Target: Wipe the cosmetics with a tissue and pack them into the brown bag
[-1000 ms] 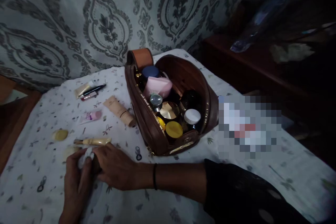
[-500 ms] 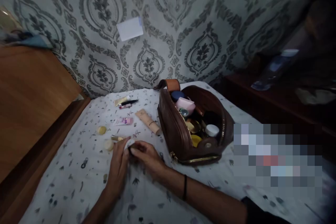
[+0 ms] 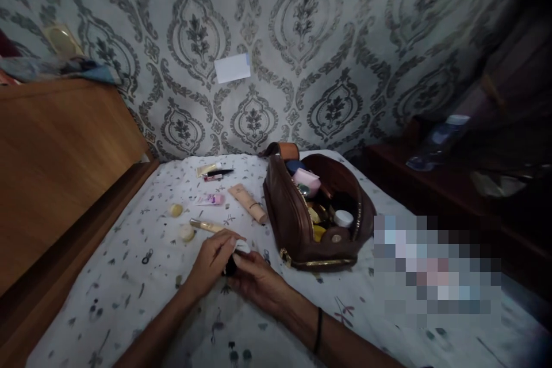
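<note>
My left hand (image 3: 214,254) is closed on a white cloth or tissue (image 3: 242,246), pressed against a small black item (image 3: 230,266) between the hands. Fingers of my right hand (image 3: 259,280) are wrapped round the black item, whose shape is mostly hidden. Beyond my left hand lie a gold tube (image 3: 206,225) and a round cream-coloured jar (image 3: 187,233). A beige tube (image 3: 247,203) lies left of the open brown bag (image 3: 280,207), which holds a pink item, a white-lidded jar and several other cosmetics.
A yellow-lidded jar (image 3: 176,210), a pink-and-white tube (image 3: 211,199) and a black pencil (image 3: 219,172) lie on the patterned sheet. Wooden furniture (image 3: 64,138) stands at left; a clear bottle (image 3: 435,144) is on the dark ledge at right.
Both hands have shifted right and slightly down with the white cloth, and the black item shows more. More of the gold tube is uncovered. The camera view has moved slightly.
</note>
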The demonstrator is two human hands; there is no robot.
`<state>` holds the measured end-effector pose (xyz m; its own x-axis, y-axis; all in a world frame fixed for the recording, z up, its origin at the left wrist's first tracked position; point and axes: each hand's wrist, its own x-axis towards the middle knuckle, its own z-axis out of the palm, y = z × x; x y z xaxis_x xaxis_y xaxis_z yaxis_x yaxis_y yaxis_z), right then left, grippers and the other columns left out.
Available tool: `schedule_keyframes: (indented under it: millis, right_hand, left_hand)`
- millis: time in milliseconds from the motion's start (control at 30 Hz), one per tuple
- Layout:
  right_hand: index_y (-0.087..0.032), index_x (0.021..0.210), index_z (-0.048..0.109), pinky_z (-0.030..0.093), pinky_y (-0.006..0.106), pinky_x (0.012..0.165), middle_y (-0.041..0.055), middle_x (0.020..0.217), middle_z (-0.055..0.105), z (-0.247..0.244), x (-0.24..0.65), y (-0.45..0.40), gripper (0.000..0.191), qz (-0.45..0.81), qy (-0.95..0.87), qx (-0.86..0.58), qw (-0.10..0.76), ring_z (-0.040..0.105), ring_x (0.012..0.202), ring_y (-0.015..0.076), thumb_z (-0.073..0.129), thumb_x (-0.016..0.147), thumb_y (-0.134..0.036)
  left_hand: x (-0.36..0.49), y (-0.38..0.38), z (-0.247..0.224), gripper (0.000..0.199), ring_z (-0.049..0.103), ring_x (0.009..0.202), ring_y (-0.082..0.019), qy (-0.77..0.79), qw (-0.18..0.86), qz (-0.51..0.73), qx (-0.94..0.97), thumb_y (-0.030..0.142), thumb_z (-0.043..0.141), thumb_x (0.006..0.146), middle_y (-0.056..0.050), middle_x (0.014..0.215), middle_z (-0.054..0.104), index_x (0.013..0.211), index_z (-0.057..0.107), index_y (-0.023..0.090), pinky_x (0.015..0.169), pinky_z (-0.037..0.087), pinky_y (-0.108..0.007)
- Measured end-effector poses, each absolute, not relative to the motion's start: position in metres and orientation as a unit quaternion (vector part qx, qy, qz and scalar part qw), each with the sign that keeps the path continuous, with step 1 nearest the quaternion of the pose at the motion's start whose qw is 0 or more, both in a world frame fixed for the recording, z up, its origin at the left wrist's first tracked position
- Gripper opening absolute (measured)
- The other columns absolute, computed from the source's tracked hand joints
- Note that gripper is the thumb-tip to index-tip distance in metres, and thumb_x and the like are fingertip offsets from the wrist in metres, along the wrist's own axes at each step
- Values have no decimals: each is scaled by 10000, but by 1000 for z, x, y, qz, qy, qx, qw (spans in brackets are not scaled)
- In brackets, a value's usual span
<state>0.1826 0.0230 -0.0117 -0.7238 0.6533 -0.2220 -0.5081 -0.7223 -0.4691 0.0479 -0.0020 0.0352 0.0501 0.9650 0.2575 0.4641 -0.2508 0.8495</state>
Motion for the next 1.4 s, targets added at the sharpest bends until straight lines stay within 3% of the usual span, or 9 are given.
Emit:
schedule_keyframes:
  millis: [200, 333, 433, 567, 733, 967, 1067, 1200, 1400]
  right_hand:
    - [-185, 931, 709, 557, 263, 710, 20, 962, 744, -15, 185, 26, 439, 893, -188, -192, 361, 697, 836, 149, 939, 558, -209]
    - [-191, 939, 718, 565, 293, 769, 26, 1026, 732, -16, 186, 32, 403, 886, -191, -188, 379, 687, 895, 160, 921, 592, -220]
    - [-206, 957, 726, 552, 292, 831, 23, 1060, 729, -15, 186, 34, 381, 881, -199, -180, 390, 682, 913, 149, 907, 625, -253]
    - [-213, 1008, 725, 546, 282, 808, 27, 1075, 730, -12, 187, 35, 426, 877, -221, -171, 390, 681, 879, 143, 907, 627, -265]
    - [-208, 1025, 698, 537, 276, 729, 22, 1022, 729, -8, 191, 35, 440, 887, -216, -181, 365, 677, 830, 145, 898, 635, -251]
    - [-200, 990, 677, 495, 216, 652, -21, 906, 719, -7, 190, 37, 504, 880, -195, -208, 380, 647, 685, 88, 936, 558, -217]
    - [-212, 1000, 652, 493, 223, 641, -28, 883, 716, -10, 189, 36, 558, 879, -188, -225, 377, 660, 683, 98, 949, 527, -223]
    - [-195, 990, 635, 493, 235, 644, -7, 815, 721, -9, 190, 34, 540, 881, -193, -233, 364, 679, 698, 128, 945, 551, -240]
    - [-166, 937, 673, 476, 208, 625, 6, 773, 727, -7, 187, 33, 479, 881, -207, -206, 373, 682, 702, 125, 943, 566, -301]
  left_hand:
    - [56, -4, 27, 534, 621, 905, -211, 576, 300, 508, 566, 573, 372, 977, -62, 916, 684, 983, 697, 149, 827, 495, -319]
    - [58, -7, 12, 549, 617, 1037, -249, 608, 276, 520, 533, 606, 369, 961, -97, 1046, 682, 1066, 657, 151, 951, 483, -385]
    - [55, -9, 0, 568, 558, 1209, -281, 605, 251, 506, 561, 570, 528, 904, -130, 1265, 616, 1297, 536, 160, 1066, 417, -444]
    - [47, -8, -12, 755, 563, 1211, -322, 608, 210, 457, 615, 488, 732, 774, -152, 1299, 586, 1385, 422, 170, 1026, 451, -492]
    - [38, -8, -8, 665, 606, 1173, -316, 613, 148, 394, 669, 447, 688, 832, -156, 1266, 617, 1376, 427, 167, 993, 495, -490]
    - [35, -10, 3, 478, 638, 1116, -257, 570, 77, 326, 750, 366, 456, 981, -140, 1243, 634, 1422, 430, 182, 902, 560, -397]
    - [33, -8, 0, 476, 662, 1018, -249, 575, 43, 308, 757, 337, 422, 991, -133, 1168, 653, 1439, 441, 177, 815, 583, -374]
    - [31, -8, -2, 406, 666, 886, -205, 549, -9, 325, 770, 199, 391, 972, -98, 1013, 659, 1332, 577, 188, 740, 579, -307]
    - [33, -10, -4, 306, 659, 848, -178, 530, -96, 369, 757, 171, 474, 947, -73, 916, 648, 1190, 657, 203, 743, 564, -264]
